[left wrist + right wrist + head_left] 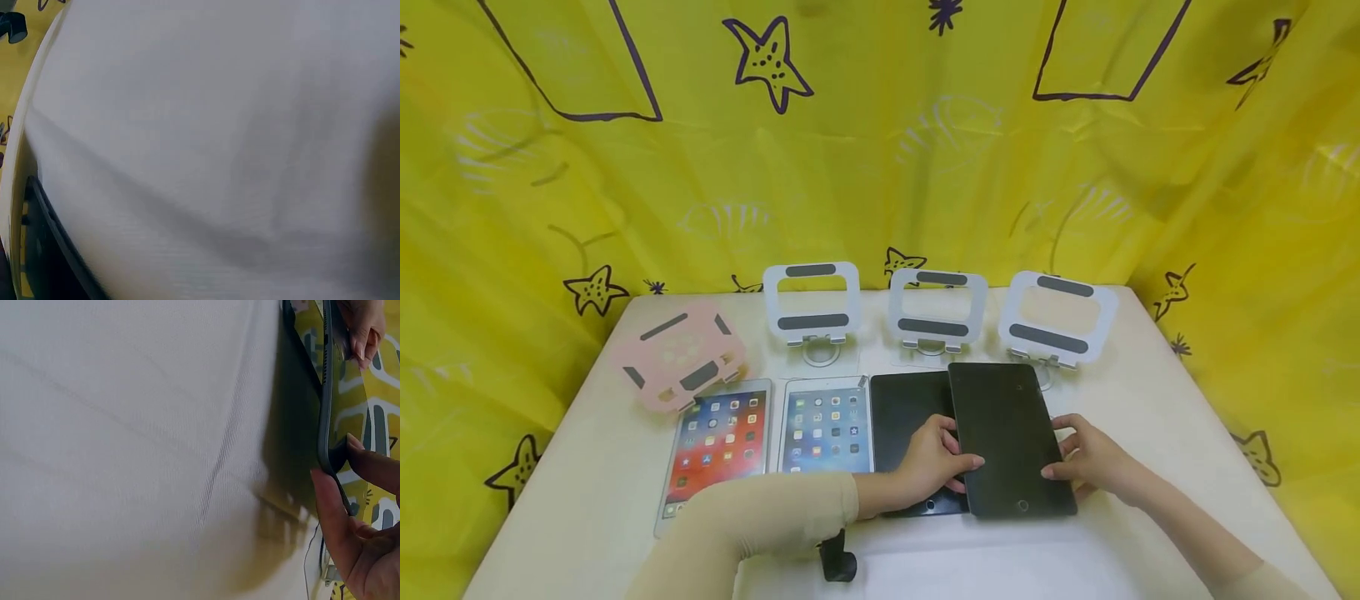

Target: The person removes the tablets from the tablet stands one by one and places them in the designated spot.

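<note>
A black tablet (1007,442) is held between both hands in the head view, tilted slightly and overlapping a second black tablet (910,400). My left hand (921,467) pinches its left edge, thumb on the front. On the opposite edge, my right hand (1093,458) grips with the thumb on top and fingers beneath. The right wrist view shows the held tablet's (325,394) edge raised off the table, between my right thumb and fingers (334,512). In the left wrist view only a dark tablet edge (62,244) appears; the left hand is not clearly visible there.
Two white-framed tablets with lit screens, a red-blue one (722,442) and a blue one (827,425), lie to the left. Behind stand a pink stand (681,354) and three white stands (782,300). Yellow curtains surround the white table (580,467).
</note>
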`<state>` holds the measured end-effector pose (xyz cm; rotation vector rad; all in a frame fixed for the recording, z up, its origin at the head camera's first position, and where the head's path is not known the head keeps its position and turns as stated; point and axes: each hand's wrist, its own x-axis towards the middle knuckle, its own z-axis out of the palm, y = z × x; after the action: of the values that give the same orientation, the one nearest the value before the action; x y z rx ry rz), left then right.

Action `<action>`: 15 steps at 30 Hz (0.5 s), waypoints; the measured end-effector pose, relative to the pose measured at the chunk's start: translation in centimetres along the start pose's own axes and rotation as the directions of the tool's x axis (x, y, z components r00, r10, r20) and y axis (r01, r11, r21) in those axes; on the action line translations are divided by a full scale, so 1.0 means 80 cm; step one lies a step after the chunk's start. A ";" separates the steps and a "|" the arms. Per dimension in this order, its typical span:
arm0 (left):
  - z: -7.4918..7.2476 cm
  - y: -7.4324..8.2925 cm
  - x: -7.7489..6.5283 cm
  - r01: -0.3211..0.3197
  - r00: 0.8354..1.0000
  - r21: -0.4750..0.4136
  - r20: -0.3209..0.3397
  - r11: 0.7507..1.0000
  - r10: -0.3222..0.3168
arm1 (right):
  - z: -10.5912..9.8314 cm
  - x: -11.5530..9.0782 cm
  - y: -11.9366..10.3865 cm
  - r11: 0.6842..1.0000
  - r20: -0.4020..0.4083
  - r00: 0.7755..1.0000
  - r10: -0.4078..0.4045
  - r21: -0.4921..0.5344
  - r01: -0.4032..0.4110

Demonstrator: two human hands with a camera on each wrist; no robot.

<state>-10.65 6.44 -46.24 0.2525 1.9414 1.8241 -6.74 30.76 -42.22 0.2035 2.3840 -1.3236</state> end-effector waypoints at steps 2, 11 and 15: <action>0.004 -0.001 0.007 -0.004 1.000 0.015 -0.004 1.000 0.004 | -0.005 0.004 0.004 1.000 0.007 1.000 0.019 0.004 -0.019; 0.019 0.000 0.032 0.028 1.000 0.049 -0.011 0.998 -0.027 | -0.027 0.019 0.015 0.996 0.047 0.995 0.091 -0.025 -0.090; 0.020 -0.002 0.042 0.018 1.000 0.085 0.004 0.996 -0.018 | -0.031 0.025 0.018 0.996 0.049 0.995 0.083 -0.037 -0.081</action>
<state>-12.89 9.29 -47.13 0.2653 2.0144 1.7300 -8.79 33.50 -42.98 0.2521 2.3293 -1.2352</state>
